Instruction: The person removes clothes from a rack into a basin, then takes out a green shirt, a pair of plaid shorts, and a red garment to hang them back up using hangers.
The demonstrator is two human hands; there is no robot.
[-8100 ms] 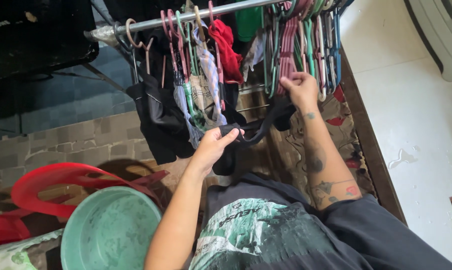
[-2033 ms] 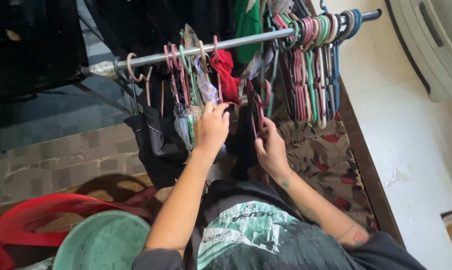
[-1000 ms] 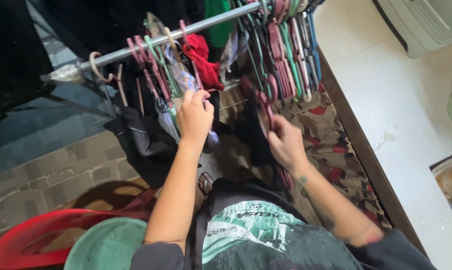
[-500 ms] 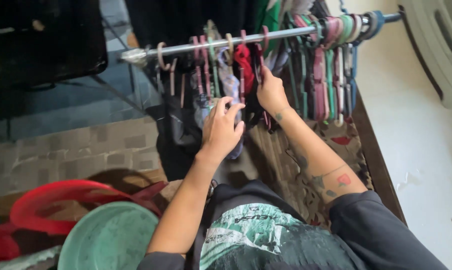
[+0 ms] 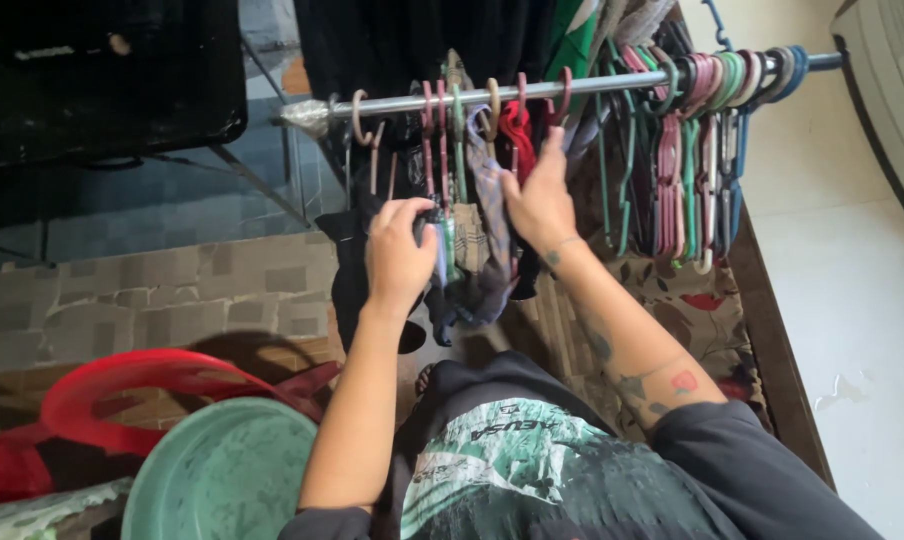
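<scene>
While right hand [image 5: 540,200], lower 2 seconds back, is now reaching up near rail [image 5: 572,88], left hand [image 5: 397,255] is clenching dark garment [image 5: 357,270]; right grip unclear.

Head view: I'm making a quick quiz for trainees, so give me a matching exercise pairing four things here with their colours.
Things:
1. basin
2. rail
3. chair
4. garment on the rail by the right hand

Colours:
A. red, plastic, low at left
B. silver metal
C. pale green
D. red cloth

Pairs: 1-C, 2-B, 3-A, 4-D

The left hand grips dark cloth hanging under the rail; the right hand reaches among the hangers.
</scene>
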